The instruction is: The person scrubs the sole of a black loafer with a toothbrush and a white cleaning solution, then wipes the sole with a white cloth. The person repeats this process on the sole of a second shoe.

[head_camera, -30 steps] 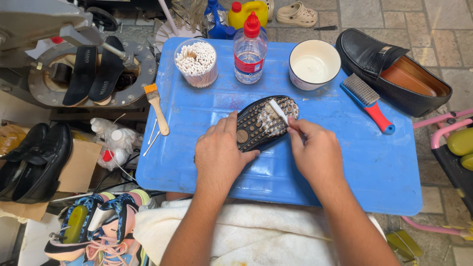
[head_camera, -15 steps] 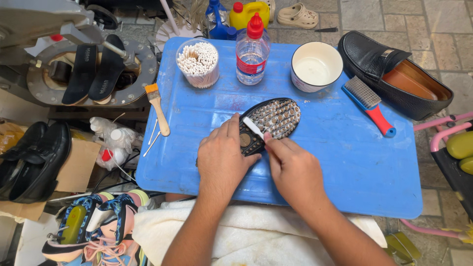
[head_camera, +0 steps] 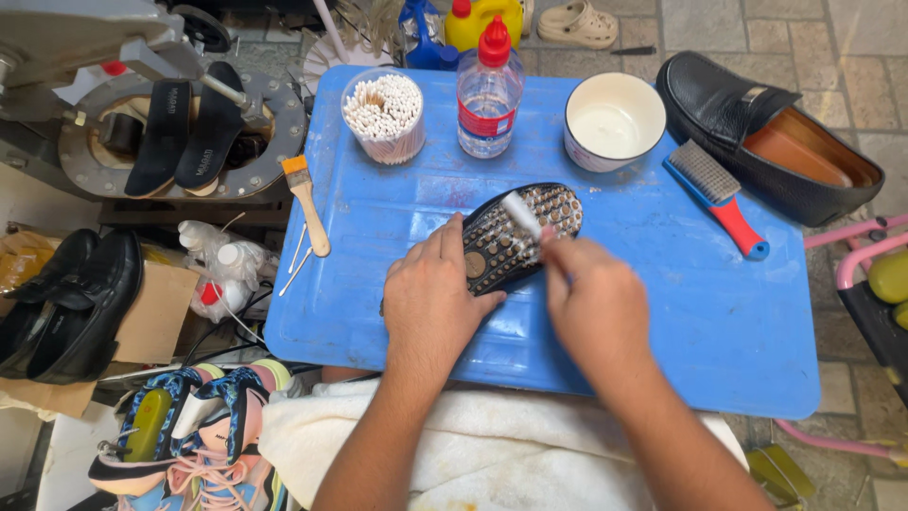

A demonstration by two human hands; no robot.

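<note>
Step in hand, by judgement: scrubbing of the studded sole.

- Upturned black shoe (head_camera: pixel 515 232): lying sole-up near the centre of the blue tray (head_camera: pixel 662 322), toe toward 2 o'clock.
- Left hand (head_camera: pixel 437 301): pressed flat over the heel end, fingers closed around it, pinning the shoe to the tray.
- Right hand (head_camera: pixel 596 308): at 4 o'clock from the shoe, fingers clamped on a small white brush (head_camera: pixel 523 214) whose head rests on the studs.

Surroundings:
- Tub of cotton swabs (head_camera: pixel 383 115) at 11 o'clock.
- Clear bottle with red cap (head_camera: pixel 488 90) at 12 o'clock.
- White bowl (head_camera: pixel 615 121) at 1 o'clock.
- Red-handled wire brush (head_camera: pixel 716 196) at 3 o'clock.
- Second black loafer (head_camera: pixel 771 137) beyond the wire brush, at the tray's far right corner.
- Wooden-handled brush (head_camera: pixel 307 203) at 9 o'clock, over the tray's left edge.

Next move, by judgement: short strokes between stud rows, steady downward hold on the heel, bristles kept in contact with the sole.
</note>
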